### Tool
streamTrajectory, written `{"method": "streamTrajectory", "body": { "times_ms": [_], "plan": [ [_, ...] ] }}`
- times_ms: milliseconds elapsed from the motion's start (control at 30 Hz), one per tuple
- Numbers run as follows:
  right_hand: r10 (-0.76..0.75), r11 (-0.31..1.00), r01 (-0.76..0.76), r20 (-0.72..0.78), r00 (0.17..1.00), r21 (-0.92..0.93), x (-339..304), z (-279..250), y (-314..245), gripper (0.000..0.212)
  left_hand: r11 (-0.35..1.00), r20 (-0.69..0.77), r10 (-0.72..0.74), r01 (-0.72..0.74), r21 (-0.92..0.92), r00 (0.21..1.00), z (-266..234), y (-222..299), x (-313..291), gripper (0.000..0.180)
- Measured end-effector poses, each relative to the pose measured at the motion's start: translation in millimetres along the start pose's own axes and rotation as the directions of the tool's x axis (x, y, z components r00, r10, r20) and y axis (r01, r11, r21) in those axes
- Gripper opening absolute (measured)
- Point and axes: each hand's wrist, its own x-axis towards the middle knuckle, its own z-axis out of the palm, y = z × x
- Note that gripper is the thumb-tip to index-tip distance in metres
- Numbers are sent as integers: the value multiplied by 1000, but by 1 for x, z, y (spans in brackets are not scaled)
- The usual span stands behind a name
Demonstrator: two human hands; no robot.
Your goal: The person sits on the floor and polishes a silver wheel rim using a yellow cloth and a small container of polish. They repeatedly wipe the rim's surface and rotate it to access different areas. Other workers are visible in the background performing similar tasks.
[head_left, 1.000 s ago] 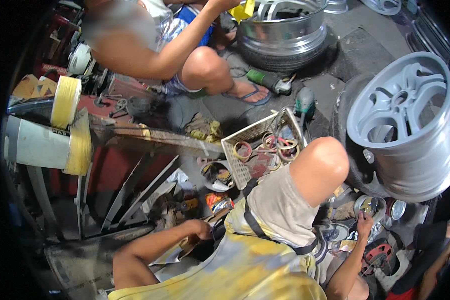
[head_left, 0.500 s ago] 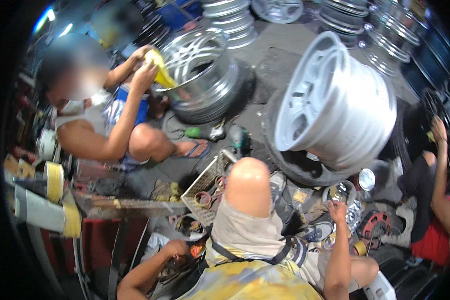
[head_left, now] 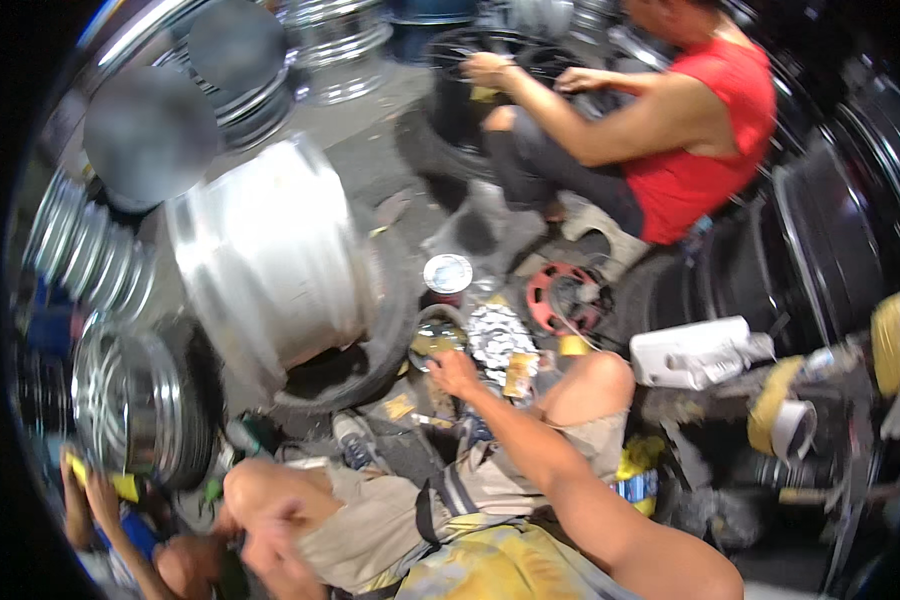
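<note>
Bowl [head_left: 441, 311] should be kept level while right hand [head_left: 455, 374] is curled at near rim, hold unclear; blurred left hand [head_left: 278, 548] can't be read.

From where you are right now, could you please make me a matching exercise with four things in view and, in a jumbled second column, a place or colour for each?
Column one:
1. Wearer's right hand
2. Large metal wheel
3. Slotted reel
4. Plastic container

Column two:
A. Resting on a dark tyre
B. White
C. At the round bowl
D. Red

Right pairs: 1-C; 2-A; 3-D; 4-B
</note>
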Motion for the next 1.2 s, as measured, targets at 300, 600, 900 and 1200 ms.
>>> {"method": "streamTrajectory", "body": {
  "times_ms": [300,600,900,1200],
  "plan": [
    [240,950,-140,-363,901,280,-17,9,30,30,815,809,579,-89,-572,104,103,96,-5,72],
    [264,935,-163,-314,912,314,-9,26,-10,30,824,813,567,-112,-556,131,106,89,-10,76],
    [172,948,-78,-290,941,309,-12,18,-28,27,799,777,597,-237,-552,202,121,78,-17,71],
    [80,943,52,-376,923,329,11,7,15,27,857,852,394,-473,-204,346,122,37,9,65]
  ]
}}
